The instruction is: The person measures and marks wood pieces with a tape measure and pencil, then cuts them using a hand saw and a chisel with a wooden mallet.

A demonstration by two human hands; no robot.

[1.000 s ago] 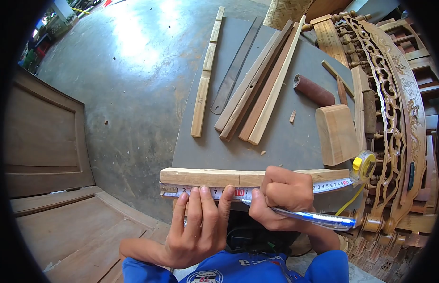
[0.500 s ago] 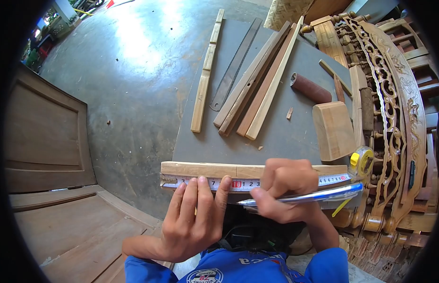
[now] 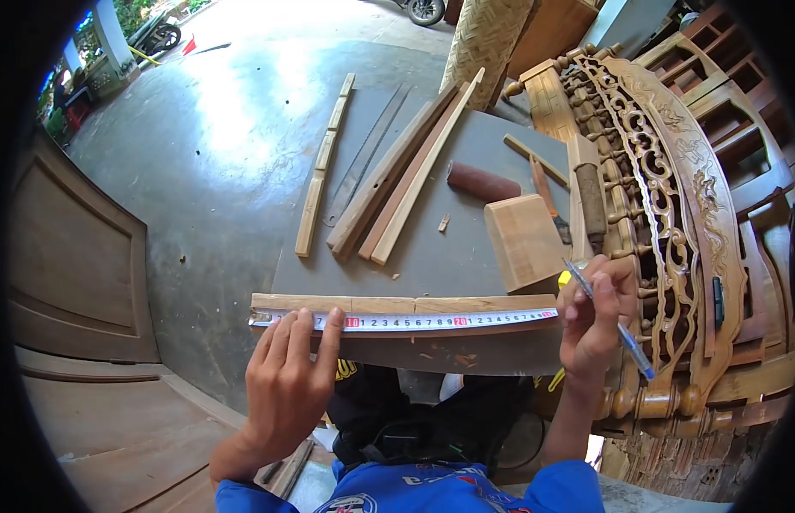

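Note:
A pale wooden strip (image 3: 483, 303) lies crosswise near the board's front edge, with a white measuring tape (image 3: 415, 322) stretched along it. My left hand (image 3: 286, 363) presses its spread fingertips on the tape and strip near the left end. At the strip's right end, my right hand (image 3: 592, 321) is raised with a blue pen (image 3: 633, 349) between its fingers, the pen slanting down to the right. The yellow tape case (image 3: 564, 280) is mostly hidden behind that hand. Two thin marks cross the strip's upper face.
On the grey board (image 3: 329, 278) lie a notched stick (image 3: 316, 192), a saw blade (image 3: 363, 162), long strips (image 3: 406, 184), a sandpaper roll (image 3: 483, 182) and a wood block (image 3: 526, 241). Carved furniture (image 3: 671, 205) stands right; a wooden panel (image 3: 81, 248) is left.
My right hand has moved right, off the middle of the strip, and lifted with the pen. The view has shifted. My left hand still presses near the left end.

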